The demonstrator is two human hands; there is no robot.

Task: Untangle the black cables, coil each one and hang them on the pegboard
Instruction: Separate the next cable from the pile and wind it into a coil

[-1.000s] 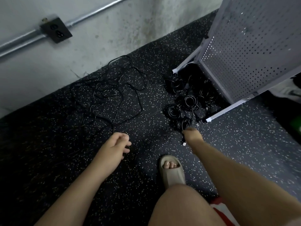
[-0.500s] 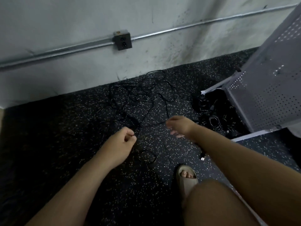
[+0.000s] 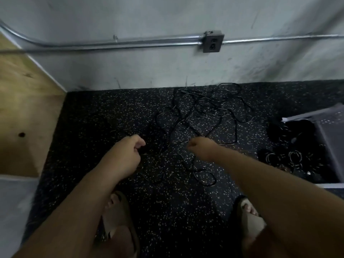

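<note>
the person stands over the speckled floor (image 3: 104,116) and reaches both arms down toward the tangled cables (image 3: 204,116). these lie spread in loose loops between the hands and the foot of the wall (image 3: 149,71). the left hand (image 3: 128,153) has its fingers curled, with the thumb closed against the forefinger, and a thin strand of the tangle seems to go out from this pinch. i think it keeps one end fixed so that the rest can be drawn free. the right hand (image 3: 201,148) is curled too, knuckles up, low over another strand. whether a cable is inside its fingers i cannot tell, because the picture is blurred and the cable is dark on a dark floor. the hands are kept apart, probably to stretch one cable between them and find where it crosses the others. the coiled cables (image 3: 290,157) lie in a heap at the right, just beside the foot of the pegboard (image 3: 333,131), probably so that they wait close to where they must hang. only a corner of the board shows, and no cable is seen hanging on it.
</note>
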